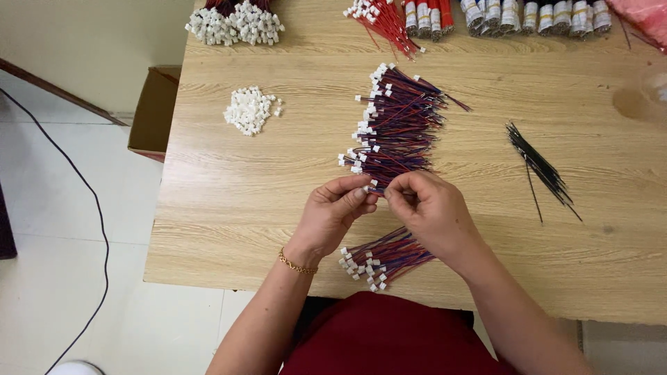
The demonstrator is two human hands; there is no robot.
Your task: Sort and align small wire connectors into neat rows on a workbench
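Left hand (335,212) and right hand (429,208) together, perhaps pinching one wire (375,189), above the wire bundle (385,257).

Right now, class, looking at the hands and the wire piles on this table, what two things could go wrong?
1. The left hand and right hand pinch a small white connector right beside the big wire pile; a slip could tangle or scatter it.
2. The small wire bundle lies near the table edge; a forearm could nudge it off.
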